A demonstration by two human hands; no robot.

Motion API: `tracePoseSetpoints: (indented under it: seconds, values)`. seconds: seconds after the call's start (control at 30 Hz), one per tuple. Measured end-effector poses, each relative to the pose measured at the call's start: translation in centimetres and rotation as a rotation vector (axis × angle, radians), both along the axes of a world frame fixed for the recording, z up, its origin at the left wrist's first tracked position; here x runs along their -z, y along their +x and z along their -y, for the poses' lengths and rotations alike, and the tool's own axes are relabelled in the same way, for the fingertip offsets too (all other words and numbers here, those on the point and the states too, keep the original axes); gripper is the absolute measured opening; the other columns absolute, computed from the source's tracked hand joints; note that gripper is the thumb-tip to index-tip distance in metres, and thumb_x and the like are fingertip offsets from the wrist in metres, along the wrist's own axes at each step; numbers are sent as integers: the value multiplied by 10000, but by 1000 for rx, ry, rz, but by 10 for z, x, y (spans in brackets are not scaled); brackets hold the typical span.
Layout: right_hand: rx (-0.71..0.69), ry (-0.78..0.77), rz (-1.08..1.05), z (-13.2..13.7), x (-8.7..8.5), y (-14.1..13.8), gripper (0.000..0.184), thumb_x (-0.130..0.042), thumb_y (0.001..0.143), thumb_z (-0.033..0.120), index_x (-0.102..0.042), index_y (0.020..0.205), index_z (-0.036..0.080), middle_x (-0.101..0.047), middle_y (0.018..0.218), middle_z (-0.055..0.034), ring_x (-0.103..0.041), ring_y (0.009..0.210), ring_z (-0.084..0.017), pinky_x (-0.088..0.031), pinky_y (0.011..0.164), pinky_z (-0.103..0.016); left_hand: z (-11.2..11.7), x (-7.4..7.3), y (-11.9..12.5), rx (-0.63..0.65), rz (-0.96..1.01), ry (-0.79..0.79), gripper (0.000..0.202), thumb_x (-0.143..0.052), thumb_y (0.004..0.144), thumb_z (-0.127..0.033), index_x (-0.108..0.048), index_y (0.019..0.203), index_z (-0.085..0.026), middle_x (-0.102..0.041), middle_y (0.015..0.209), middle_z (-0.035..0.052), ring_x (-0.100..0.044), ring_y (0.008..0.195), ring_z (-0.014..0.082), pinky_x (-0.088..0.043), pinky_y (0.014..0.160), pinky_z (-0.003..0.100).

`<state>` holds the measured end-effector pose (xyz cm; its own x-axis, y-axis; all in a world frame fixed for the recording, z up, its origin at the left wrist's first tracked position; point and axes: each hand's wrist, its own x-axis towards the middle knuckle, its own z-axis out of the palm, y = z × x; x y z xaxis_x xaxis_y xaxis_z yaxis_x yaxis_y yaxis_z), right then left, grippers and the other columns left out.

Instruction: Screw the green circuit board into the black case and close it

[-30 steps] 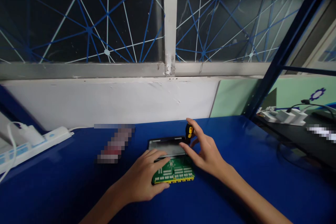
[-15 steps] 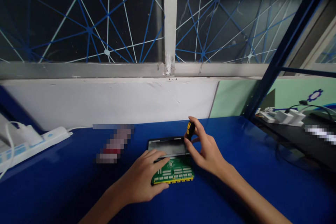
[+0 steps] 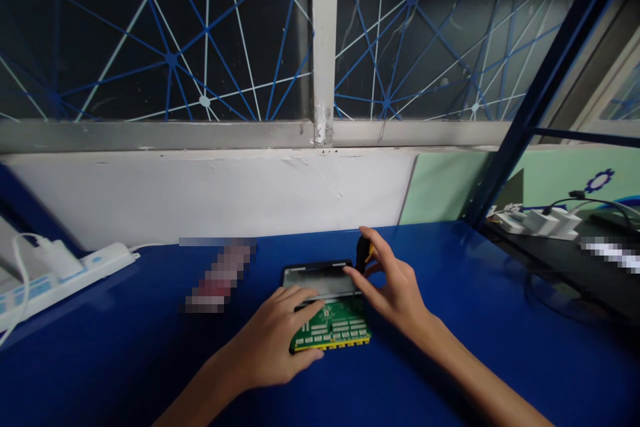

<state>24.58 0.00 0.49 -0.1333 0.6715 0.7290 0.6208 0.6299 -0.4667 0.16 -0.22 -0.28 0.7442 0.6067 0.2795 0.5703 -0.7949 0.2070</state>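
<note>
A green circuit board (image 3: 345, 328) with a yellow strip along its front edge lies flat on the blue table, joined to or resting against a black-rimmed grey panel (image 3: 320, 282) behind it. My left hand (image 3: 277, 337) grips the board's left side, fingers over the top and thumb at the front edge. In my right hand (image 3: 395, 280) is a black and yellow screwdriver (image 3: 362, 255), held upright between thumb and fingers, the index fingertip on top of its handle. Its thin shaft points down at the board's back right part. The exact contact of the tip is too small to see.
A blurred-out item (image 3: 220, 277) lies left of the board. At the far left is a white power strip (image 3: 107, 257) with a plug and cable. More plugs (image 3: 550, 221) and cables sit on a black surface at right. A wall and window stand behind the table.
The screwdriver handle has turned in my right fingers: its yellow patches now show less and further right. My right thumb has shifted slightly left. The left hand and board stay nearly still.
</note>
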Motion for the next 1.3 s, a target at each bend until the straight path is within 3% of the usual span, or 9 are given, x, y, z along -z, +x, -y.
tracePoseSetpoints:
  seconds: [0.17,0.27,0.43,0.6,0.7,0.83,1.07,1.2,1.3]
  values:
    - [47,36,42,1,2,-2,623,-565,915,307,-273,1463,258,-638,955,-62,-612,665,-170,-537,647,-325,0,-1,1,-10,-37,18,615,-724,718,-343,-544,1298,-241,-583,1281,121,-547,1160,346,-431,981,557]
    - [3,-1,24,3,-1,-2,646,-527,918,290,-224,1485,231,-635,1011,-80,-611,669,-168,-541,667,-340,0,-2,2,-11,-50,13,624,-730,714,-346,-547,1298,-225,-582,1280,130,-547,1157,351,-435,976,558]
    - [-130,-103,-32,2,-8,1,654,-458,926,236,-161,1508,208,-640,959,-63,-624,652,-154,-539,641,-317,0,-1,1,-11,-27,1,609,-726,715,-326,-550,1291,-237,-585,1280,123,-553,1152,350,-431,973,573]
    - [-73,-50,14,1,-7,3,623,-540,912,291,-261,1465,233,-624,861,-30,-604,637,-156,-521,640,-322,1,1,0,-10,-5,-3,617,-725,712,-336,-547,1296,-253,-582,1285,123,-549,1163,351,-422,984,574]
    - [-47,-45,49,1,-7,3,663,-541,903,297,-229,1482,218,-630,875,-41,-609,661,-172,-522,657,-346,1,1,0,-7,14,-19,609,-722,711,-328,-555,1292,-252,-583,1280,124,-549,1159,360,-416,983,588]
    - [-134,-103,-2,1,-9,2,674,-462,913,241,-153,1511,218,-641,968,-60,-614,662,-156,-535,639,-323,1,0,0,1,30,-13,582,-705,729,-340,-557,1286,-259,-585,1269,110,-553,1145,350,-425,975,576]
    - [-35,-29,67,1,-8,4,652,-547,895,302,-254,1473,231,-627,892,-44,-600,672,-170,-519,659,-342,0,1,1,-7,-13,4,611,-717,726,-351,-538,1301,-251,-577,1280,117,-546,1152,346,-426,975,561]
    - [-109,-90,56,3,-11,5,669,-462,906,251,-169,1507,215,-637,916,-52,-610,670,-167,-527,638,-335,0,0,1,-7,-9,8,587,-709,729,-359,-553,1285,-251,-582,1270,112,-554,1134,341,-431,970,546]
    - [-117,-111,67,4,-13,4,641,-463,914,251,-198,1497,224,-649,897,-46,-606,628,-158,-520,611,-324,1,-1,1,-5,8,17,568,-699,736,-358,-557,1277,-257,-588,1257,105,-566,1117,328,-443,960,528]
